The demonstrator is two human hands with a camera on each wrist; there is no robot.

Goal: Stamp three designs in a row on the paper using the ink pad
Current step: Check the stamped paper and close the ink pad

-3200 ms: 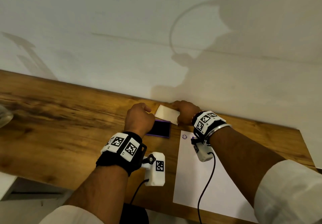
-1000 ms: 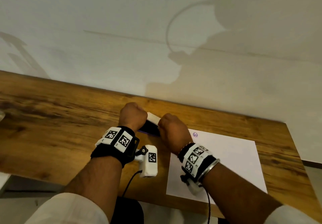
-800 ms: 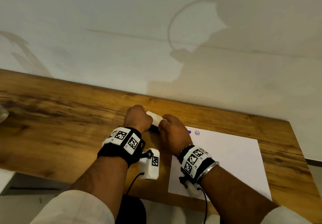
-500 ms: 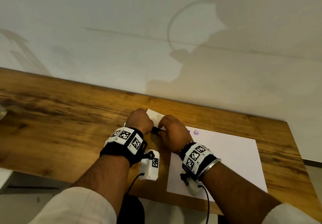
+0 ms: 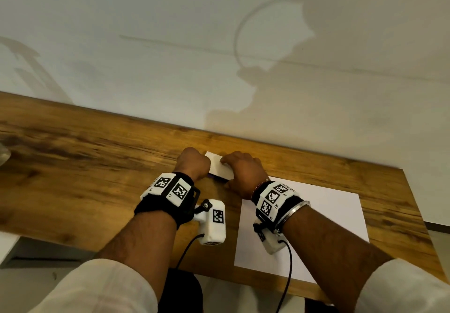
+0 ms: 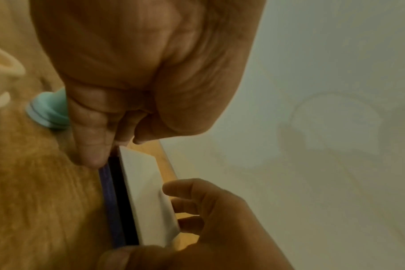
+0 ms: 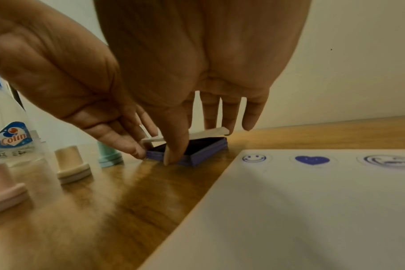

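Note:
The purple ink pad base (image 7: 204,151) lies on the wooden table (image 5: 85,166), left of the white paper (image 5: 316,215). Its white lid (image 7: 206,134) hovers tilted just over the dark pad, with a narrow gap still showing. My right hand (image 5: 233,166) arches over the lid (image 5: 219,166), fingers on top and thumb at the base's near edge. My left hand (image 5: 194,164) is curled and pinches the base's left end (image 6: 109,201). Along the top of the paper (image 7: 289,210) runs a row of three purple prints: a smiley (image 7: 254,158), a heart (image 7: 312,160) and a round face (image 7: 386,160).
Three stamps stand left of the pad: teal (image 7: 109,153), cream (image 7: 69,162) and pink (image 7: 2,188). A clear bottle (image 7: 12,138) with a blue label stands behind them. The wall (image 5: 219,69) rises right behind the table's far edge.
The lid, held tilted up above the base a second ago, has come down almost flat over it. Both hands have stayed at the ink pad.

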